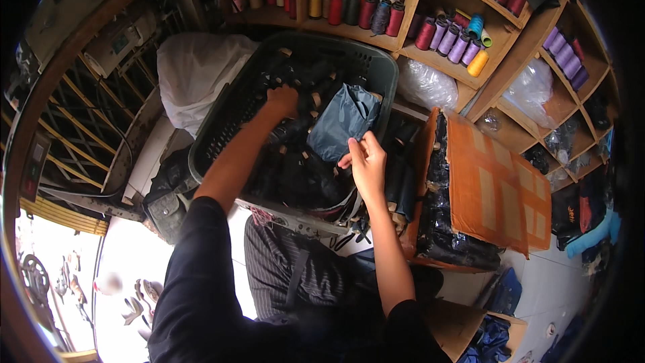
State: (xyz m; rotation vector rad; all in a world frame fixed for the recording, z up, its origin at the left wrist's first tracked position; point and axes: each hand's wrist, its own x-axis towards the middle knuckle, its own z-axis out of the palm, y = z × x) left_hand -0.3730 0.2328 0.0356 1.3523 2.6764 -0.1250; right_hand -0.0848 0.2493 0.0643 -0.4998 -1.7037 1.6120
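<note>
A large dark green plastic basket (380, 60) stands in front of me, filled with black thread cones (285, 178) whose pale core ends show here and there. My left hand (283, 102) reaches down among the cones with its fingers curled; what they hold, if anything, is hidden. On the basket's right side lies a blue-grey plastic bag (344, 121) with a cut-out handle. The thumb and fingers of my right hand (366, 161) pinch its lower right corner.
An open cardboard box (490, 185) with black-wrapped contents stands right of the basket. Behind are wooden shelves (416, 3) of coloured thread cones. A white sack (195, 77) leans at the basket's left, near a metal folding gate (84, 111).
</note>
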